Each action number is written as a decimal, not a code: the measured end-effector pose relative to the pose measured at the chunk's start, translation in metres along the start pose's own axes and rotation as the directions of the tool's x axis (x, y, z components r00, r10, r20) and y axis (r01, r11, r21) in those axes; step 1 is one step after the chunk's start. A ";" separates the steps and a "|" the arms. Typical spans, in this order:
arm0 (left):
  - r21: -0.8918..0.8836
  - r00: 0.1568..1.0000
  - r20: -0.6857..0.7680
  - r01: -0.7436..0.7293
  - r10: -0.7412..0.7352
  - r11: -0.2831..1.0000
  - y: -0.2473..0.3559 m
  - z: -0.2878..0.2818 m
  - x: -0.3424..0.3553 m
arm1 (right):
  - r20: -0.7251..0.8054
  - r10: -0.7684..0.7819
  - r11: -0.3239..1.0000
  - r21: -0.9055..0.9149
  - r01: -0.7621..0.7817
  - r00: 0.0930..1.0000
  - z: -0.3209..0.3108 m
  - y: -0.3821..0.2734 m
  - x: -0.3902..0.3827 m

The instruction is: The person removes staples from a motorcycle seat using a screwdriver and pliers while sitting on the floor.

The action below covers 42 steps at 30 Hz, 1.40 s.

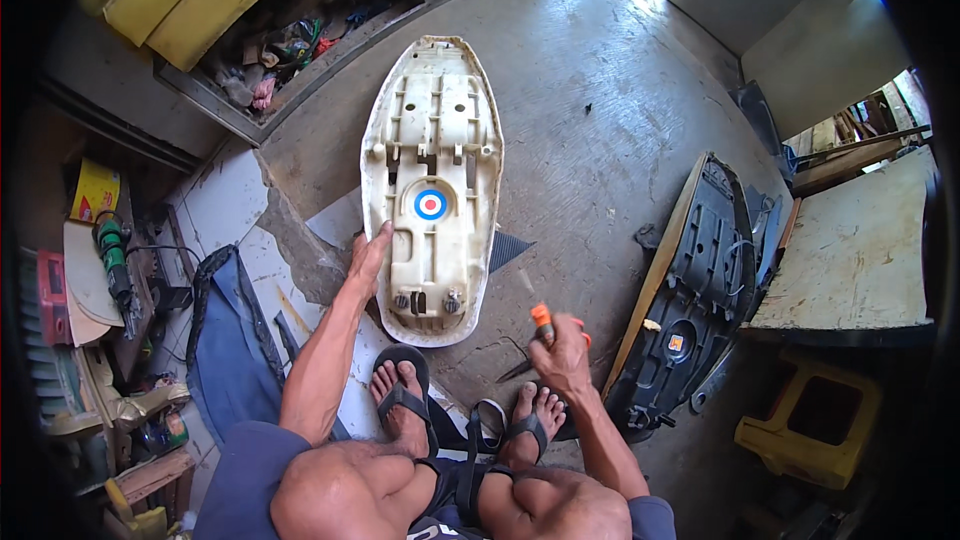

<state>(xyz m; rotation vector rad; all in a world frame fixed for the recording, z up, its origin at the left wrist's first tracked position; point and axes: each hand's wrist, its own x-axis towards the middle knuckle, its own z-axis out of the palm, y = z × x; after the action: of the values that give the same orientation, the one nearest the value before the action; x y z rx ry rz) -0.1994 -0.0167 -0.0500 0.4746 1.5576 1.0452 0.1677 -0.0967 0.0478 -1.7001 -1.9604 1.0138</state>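
A cream plastic motorcycle seat base (412,240) stands before me, its ribbed underside facing me and its narrow end pointing away. A round blue, white and red target sticker marks its middle. My left hand (371,258) grips its left edge. Closed around an orange-handled tool (542,316), my right hand (563,360) is to the right of the base, apart from it. The tool's shaft is smeared by motion, so its kind is unclear. Behind that hand, a dark-bladed tool with orange handles (516,370) lies partly hidden on the floor.
A black seat base (672,340) leans at the right, near a yellow box-like part (815,420). Dark blue seat cover material (235,325) lies at my left, beside a green power tool (112,255). Yellow foam pieces (215,0) rest on the cabinet at upper left.
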 end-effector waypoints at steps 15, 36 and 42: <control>-0.060 0.999 0.014 0.041 -0.040 0.997 -0.009 -0.014 0.000 | 0.856 -0.047 0.063 0.517 -0.853 0.515 0.044 0.025 -0.014; -0.056 0.998 0.058 0.040 -0.037 0.998 -0.016 -0.015 0.003 | 0.629 0.218 0.875 0.212 -0.435 0.746 0.051 0.025 -0.027; -0.063 0.997 0.056 0.051 -0.047 0.997 -0.015 -0.014 0.003 | 0.739 0.279 0.455 0.461 -0.762 0.614 0.055 0.018 0.004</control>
<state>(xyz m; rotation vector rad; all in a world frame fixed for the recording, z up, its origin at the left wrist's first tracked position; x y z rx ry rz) -0.2092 -0.0277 -0.0647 0.4147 1.4762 1.0339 0.1423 -0.1078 -0.0038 -1.5926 -0.7997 2.4266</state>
